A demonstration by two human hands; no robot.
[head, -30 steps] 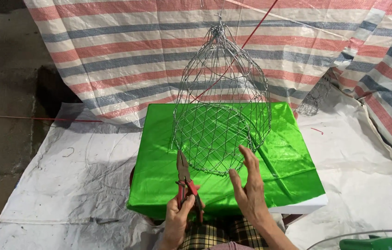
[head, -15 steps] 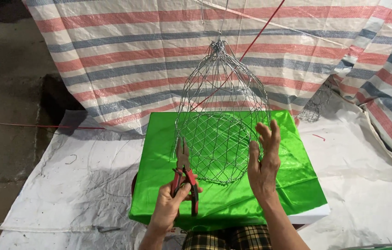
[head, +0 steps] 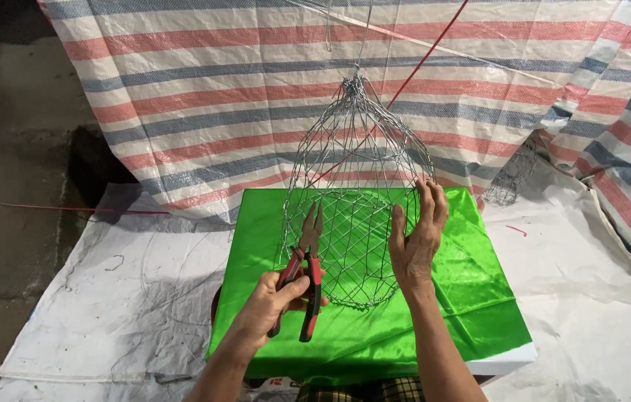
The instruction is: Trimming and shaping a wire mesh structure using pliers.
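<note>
The wire [head: 366,30] that the wire basket [head: 356,201] hangs from runs out of the frame's top edge. Both forearms are cut off at the bottom edge. The left hand [head: 271,301] covers part of the pliers' red handles [head: 308,286]. A second wire cage [head: 513,175], right of centre, is too small to make out.

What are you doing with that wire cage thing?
A person is working on a wire mesh basket that hangs from wires above a table covered in green cloth. The left hand holds red-handled pliers, tips pointing up at the mesh. The right hand rests open against the basket's side. A striped tarp hangs behind.
</note>
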